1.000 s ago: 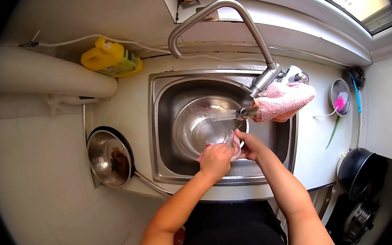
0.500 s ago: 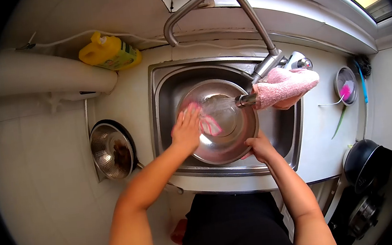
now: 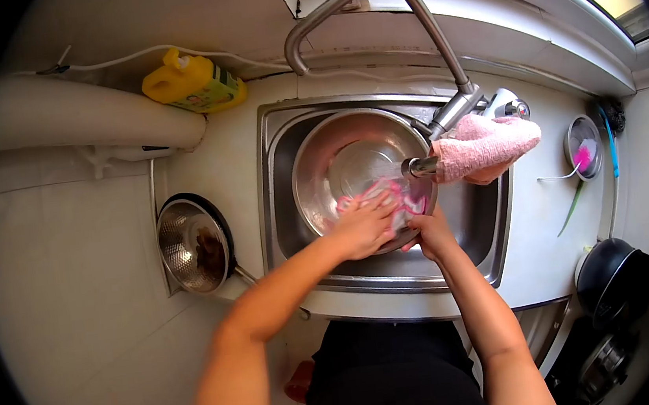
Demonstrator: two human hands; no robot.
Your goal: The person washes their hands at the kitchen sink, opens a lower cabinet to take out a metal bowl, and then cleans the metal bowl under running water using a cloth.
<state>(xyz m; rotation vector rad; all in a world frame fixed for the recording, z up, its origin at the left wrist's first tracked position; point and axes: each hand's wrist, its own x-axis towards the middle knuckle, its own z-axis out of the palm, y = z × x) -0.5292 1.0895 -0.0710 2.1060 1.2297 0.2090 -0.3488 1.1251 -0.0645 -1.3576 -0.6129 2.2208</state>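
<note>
A round stainless steel basin point(image 3: 320, 173) sits tilted in the sink point(image 3: 464, 239). My left hand point(image 3: 367, 226) is inside it, pressing a pink-and-white dishcloth point(image 3: 403, 199) against the lower right of its inner wall. Part of the cloth is hidden under the fingers. At the basin's lower right edge, my right hand point(image 3: 428, 236) grips the rim, thumb on top and fingers around the outside. Water runs into the basin from a short metal spout point(image 3: 420, 166) that has a pink towel point(image 3: 485, 148) draped over its body.
A tall curved faucet point(image 3: 415, 15) rises behind the sink. To the left stand a yellow bottle point(image 3: 197, 81) and a perforated metal strainer point(image 3: 186, 245) with brown bits inside. On the right are a small bowl point(image 3: 577, 136) with a pink brush and a black pan point(image 3: 605, 272).
My left hand and the dishcloth have moved from the basin's left side down to its lower right. The basin has turned or tilted slightly, with my right hand still on its rim.
</note>
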